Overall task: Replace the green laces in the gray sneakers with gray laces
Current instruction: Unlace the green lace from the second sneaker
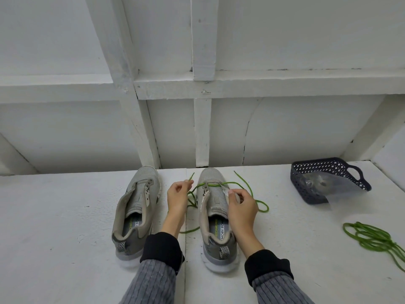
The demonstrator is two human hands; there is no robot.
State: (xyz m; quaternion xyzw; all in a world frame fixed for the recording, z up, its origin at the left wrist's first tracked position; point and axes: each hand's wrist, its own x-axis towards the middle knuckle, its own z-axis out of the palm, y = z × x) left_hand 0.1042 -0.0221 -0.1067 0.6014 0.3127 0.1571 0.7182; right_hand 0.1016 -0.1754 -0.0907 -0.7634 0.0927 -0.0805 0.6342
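- Two gray sneakers stood side by side on the white worktop [65,216], toes toward the white panelled wall [285,132] and heels toward the person.
- The left sneaker [137,212] had bare eyelets and an open tongue, with no lace in it.
- The right sneaker [215,216] carried a green lace [247,187] only across the eyelets nearest the toe; the loose ends trailed onto the worktop on both sides of the shoe.
- The left hand [178,197] was held just left of the right sneaker, its fingers curled and pinching one strand of the green lace, whose tip stuck up past the fingertips.
- The right hand [241,206] rested over the right side of that sneaker, its fingers bent and pinching the shoe's eyelet flap near the lace.
- A second green lace [372,239] lay in a loose bundle on the worktop well to the right, apart from both shoes.
- A dark mesh basket [328,172] sat tipped on the worktop at the far right, with a clear plastic bag [337,189] spilling out of it; what the bag held could not be told.
- Both wrists showed black cuffs under gray ribbed sleeves [153,284].
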